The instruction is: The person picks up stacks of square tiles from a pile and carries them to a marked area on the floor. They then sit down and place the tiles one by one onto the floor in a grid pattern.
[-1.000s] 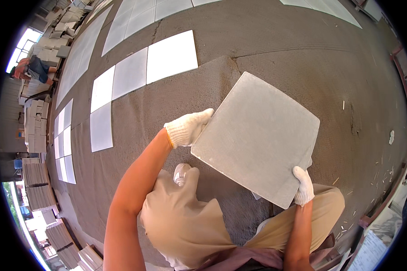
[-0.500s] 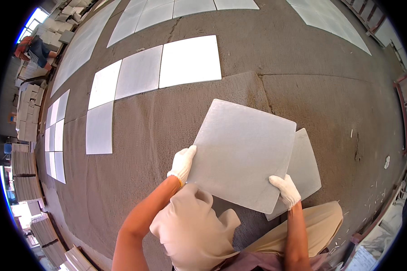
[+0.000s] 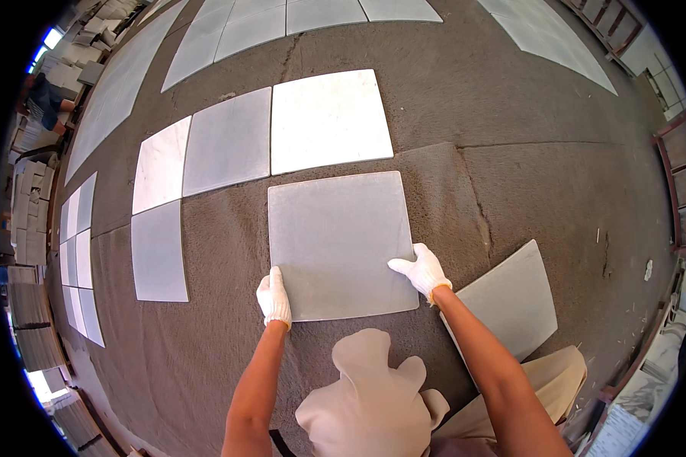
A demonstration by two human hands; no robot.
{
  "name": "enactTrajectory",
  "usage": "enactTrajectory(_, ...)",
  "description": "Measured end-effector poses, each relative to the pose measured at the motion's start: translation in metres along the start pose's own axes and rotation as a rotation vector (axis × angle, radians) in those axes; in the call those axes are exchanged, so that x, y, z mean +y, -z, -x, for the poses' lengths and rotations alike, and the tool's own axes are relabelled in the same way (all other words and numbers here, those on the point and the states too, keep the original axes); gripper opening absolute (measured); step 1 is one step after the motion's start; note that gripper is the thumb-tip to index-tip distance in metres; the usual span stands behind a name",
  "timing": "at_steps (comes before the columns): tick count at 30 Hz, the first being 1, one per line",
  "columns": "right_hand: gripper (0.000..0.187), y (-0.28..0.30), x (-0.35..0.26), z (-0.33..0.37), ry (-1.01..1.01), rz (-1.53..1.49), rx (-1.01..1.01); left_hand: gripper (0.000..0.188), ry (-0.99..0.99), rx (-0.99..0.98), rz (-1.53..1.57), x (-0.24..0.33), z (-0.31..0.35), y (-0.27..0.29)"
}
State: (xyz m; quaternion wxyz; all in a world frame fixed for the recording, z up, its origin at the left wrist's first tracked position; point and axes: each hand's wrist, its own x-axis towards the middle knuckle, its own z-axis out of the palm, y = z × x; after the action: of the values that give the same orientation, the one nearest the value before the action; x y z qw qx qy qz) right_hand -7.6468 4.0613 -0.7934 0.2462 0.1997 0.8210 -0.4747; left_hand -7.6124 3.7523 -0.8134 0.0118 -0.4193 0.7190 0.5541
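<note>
A square grey stone tile (image 3: pixel 339 236) is held in front of me, almost squared up to my view. My left hand (image 3: pixel 274 297), in a white knit glove, grips its lower left edge with the thumb on top. My gloved right hand (image 3: pixel 421 274) grips the right edge, thumb also over the face. Just beyond its far edge lies a white tile (image 3: pixel 329 122), the right end of a row with a grey tile (image 3: pixel 227 143) and another white tile (image 3: pixel 161 167). Below that row's left end lies a grey tile (image 3: pixel 158 255). Another grey tile (image 3: pixel 514 301) rests by my right forearm.
Brown matting (image 3: pixel 221 335) covers the floor, with a seam and crease at right. Larger tile layouts (image 3: pixel 251 30) lie farther off, and a small checkered group (image 3: pixel 80 255) is at left. Stacked tiles (image 3: pixel 34 305) line the left side. A person (image 3: pixel 44 103) is at the far left.
The held tile has moved left and turned from slanted to nearly straight, closer to the row. My right hand has shifted up and left along with it, uncovering more of the tile at right.
</note>
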Motion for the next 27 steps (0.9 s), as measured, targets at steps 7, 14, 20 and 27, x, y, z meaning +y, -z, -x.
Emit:
enactTrajectory(7, 0.065, -0.004, -0.009, -0.03, -0.024, 0.109, 0.026, 0.044, 0.0, -0.006, -0.026, -0.002, -0.024, -0.012)
enactTrajectory(14, 0.075, 0.0, -0.023, -0.039, -0.08, 0.346, 0.062, 0.048, 0.044, -0.035, -0.087, 0.008, -0.03, -0.02)
enactTrajectory(20, 0.075, 0.0, -0.045, -0.039, -0.144, 0.55, 0.049, 0.059, -0.099, -0.328, -0.774, 0.028, -0.062, 0.004)
enactTrajectory(27, 0.07, 0.0, -0.044, -0.046, -0.044, 0.695, 0.045, 0.057, -0.091, -0.341, -0.823, 0.029, -0.066, 0.002)
